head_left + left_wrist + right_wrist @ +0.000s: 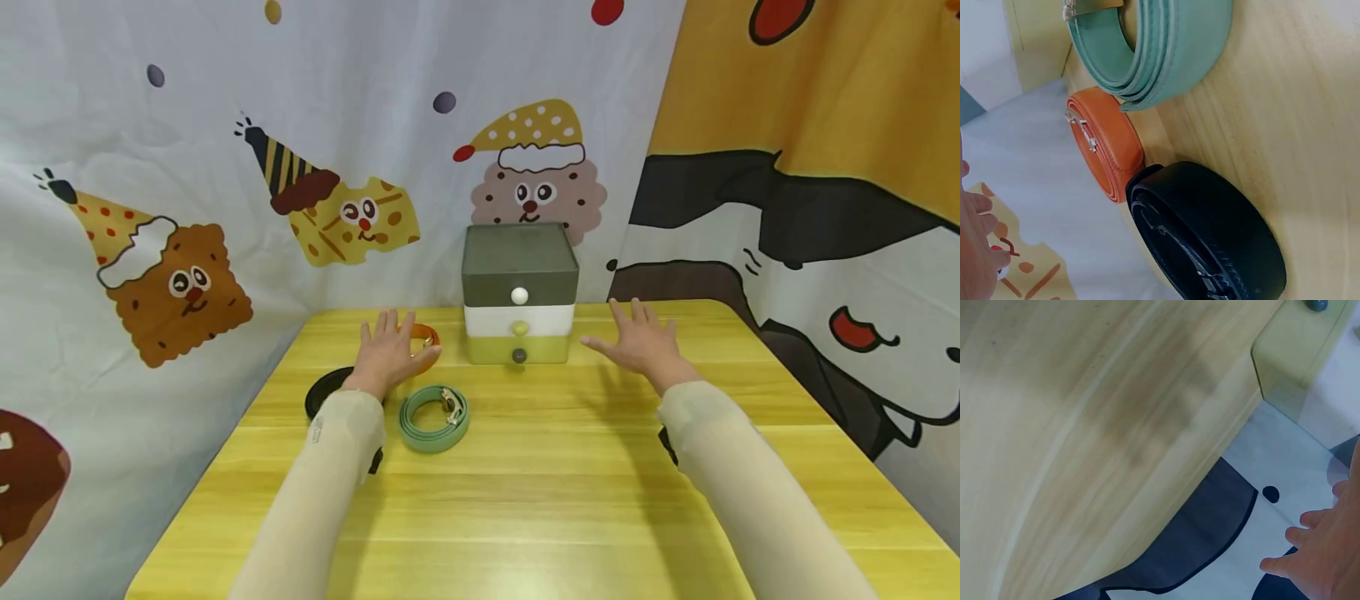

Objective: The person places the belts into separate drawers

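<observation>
The left hand (386, 352), fingers spread and empty, seems to hover among the coiled black belt (1222, 212), orange belt (1116, 137) and nearer green belt (429, 442), left of centre. The right hand (643, 343), likewise splayed and empty, is right of the far drawer box (491, 287).

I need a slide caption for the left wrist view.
Coiled green belt, coiled orange belt and coiled black belt on a light wood-grain table, left hand at the picture's edge.

Room right of green belt (431, 440); drawer unit (520, 275) blocks rear.
</observation>
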`<state>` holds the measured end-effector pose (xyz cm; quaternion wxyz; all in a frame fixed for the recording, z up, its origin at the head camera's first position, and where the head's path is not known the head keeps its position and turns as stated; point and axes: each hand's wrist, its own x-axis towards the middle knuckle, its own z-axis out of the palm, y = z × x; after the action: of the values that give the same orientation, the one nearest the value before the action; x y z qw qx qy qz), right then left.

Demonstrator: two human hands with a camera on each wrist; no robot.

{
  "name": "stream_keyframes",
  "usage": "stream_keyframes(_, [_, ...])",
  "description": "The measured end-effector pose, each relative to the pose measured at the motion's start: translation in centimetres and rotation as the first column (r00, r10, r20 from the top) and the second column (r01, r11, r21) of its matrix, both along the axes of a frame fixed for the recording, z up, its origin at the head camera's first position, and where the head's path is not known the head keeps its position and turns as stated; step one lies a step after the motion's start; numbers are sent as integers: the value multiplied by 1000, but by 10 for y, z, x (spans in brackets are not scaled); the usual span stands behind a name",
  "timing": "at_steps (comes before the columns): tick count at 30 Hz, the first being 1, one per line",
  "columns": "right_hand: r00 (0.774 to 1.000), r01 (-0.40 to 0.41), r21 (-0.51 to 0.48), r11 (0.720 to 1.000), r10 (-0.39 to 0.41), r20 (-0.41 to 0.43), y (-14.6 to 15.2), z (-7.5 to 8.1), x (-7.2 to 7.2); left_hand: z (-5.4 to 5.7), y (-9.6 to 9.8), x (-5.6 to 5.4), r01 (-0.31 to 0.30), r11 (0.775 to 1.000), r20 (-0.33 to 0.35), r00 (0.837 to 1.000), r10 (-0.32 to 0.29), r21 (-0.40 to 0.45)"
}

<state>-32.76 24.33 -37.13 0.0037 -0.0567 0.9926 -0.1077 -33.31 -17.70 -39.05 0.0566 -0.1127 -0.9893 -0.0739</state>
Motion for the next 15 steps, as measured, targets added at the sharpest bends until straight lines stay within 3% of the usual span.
stream_keyframes(9, [1000, -6, -40, 999, 5, -23, -2, 17, -8, 13, 3, -2, -5, 1000, -35, 999, 4, -25])
stream_keyframes(15, [998, -13, -16, 1000, 12, -59, -2, 27, -13, 25, 7, -2, -4, 999, -63, 998, 2, -34])
